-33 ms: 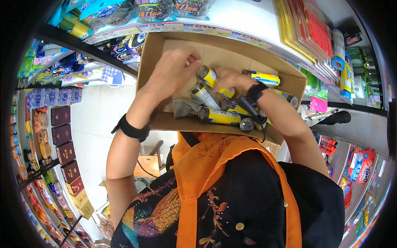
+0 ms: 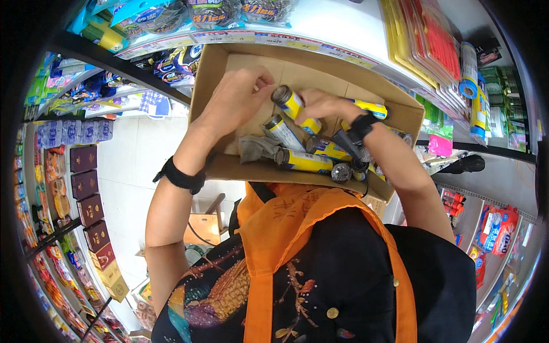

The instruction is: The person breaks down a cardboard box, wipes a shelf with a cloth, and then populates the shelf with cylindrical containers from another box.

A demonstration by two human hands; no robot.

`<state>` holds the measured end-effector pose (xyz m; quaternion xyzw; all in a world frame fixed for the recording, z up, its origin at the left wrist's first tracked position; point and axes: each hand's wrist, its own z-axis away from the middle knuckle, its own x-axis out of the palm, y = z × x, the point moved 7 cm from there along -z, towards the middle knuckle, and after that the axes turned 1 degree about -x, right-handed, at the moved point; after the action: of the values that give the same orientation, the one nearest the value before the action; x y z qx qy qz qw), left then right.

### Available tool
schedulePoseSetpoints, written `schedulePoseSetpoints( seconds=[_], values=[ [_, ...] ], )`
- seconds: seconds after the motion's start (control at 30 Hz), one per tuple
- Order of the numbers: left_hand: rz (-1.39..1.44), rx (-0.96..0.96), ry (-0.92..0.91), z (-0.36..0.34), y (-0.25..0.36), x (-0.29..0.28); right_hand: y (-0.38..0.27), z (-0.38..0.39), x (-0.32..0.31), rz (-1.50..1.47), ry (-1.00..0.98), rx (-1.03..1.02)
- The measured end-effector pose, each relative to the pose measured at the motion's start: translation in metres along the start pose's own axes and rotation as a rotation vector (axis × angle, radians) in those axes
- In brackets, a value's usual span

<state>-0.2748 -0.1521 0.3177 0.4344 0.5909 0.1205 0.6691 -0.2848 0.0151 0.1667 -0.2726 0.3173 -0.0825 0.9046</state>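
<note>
My right hand [image 2: 325, 106] grips a roll in a yellow and blue wrapper [image 2: 295, 108], fingers around its right side. It looks like a roll of bin bags, tilted with its dark end up and to the left. My left hand [image 2: 245, 94] is beside that end, fingers curled together; what they hold, if anything, is hidden. Both hands are over an open cardboard box [image 2: 209, 74]. Inside it lie several similar rolls, among them a pale-labelled roll [image 2: 283, 131] and a yellow roll [image 2: 306, 161] along the near wall. A crumpled grey piece [image 2: 257, 149] lies at the left.
A white shelf [image 2: 331, 28] with bagged scourers [image 2: 213, 12] runs beyond the box. Yellow and red flat packs [image 2: 426, 43] stand at the right, beside hanging rolls [image 2: 469, 71]. Stocked shelves line both sides. A wooden chair [image 2: 207, 226] stands on the pale floor at left.
The held roll has risen slightly at its dark end and tilted, with my right hand shifting a little. My left hand has barely moved.
</note>
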Motion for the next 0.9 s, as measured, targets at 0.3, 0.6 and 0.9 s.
schedulePoseSetpoints(
  seconds=[0.3,0.6,0.9],
  values=[
    [0.256,-0.207,-0.197,-0.01,-0.039,0.023,-0.046,0.06,-0.011,-1.191,-0.448,-0.519],
    [0.537,-0.386,-0.483,0.006,-0.02,0.058,-0.034,0.052,-0.012,-1.438,-0.437,-0.557],
    [0.609,-0.418,-0.557,0.023,-0.038,0.058,0.112,0.073,-0.062,0.088,0.135,0.019]
  ],
)
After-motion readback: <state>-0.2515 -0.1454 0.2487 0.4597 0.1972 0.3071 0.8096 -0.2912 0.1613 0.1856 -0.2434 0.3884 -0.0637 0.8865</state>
